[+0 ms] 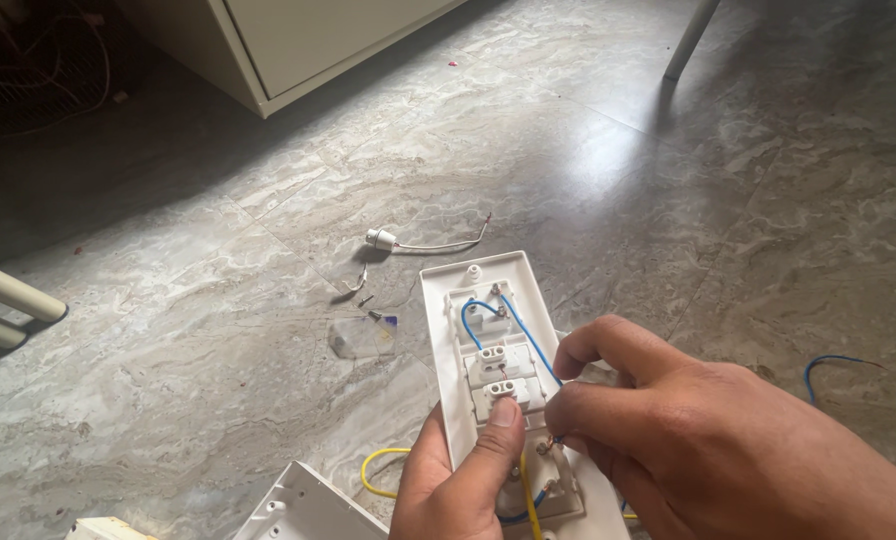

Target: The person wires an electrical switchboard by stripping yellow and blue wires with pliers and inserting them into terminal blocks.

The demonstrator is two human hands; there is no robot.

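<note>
I am holding the long white plastic switch plate (pixel 488 340) in my left hand (pixel 458 480), thumb pressing on it. My right hand (pixel 708 440) fingers are pinching a thin blue wire (pixel 528 335) on it.

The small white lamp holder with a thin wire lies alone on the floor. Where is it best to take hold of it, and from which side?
Probably grip the lamp holder by its white body, pinching from above across its short width. It lies on its side on the marble floor, so the rounded sides are free. Its thin wire trails off to the right, so coming from the left or from above avoids it.
</note>
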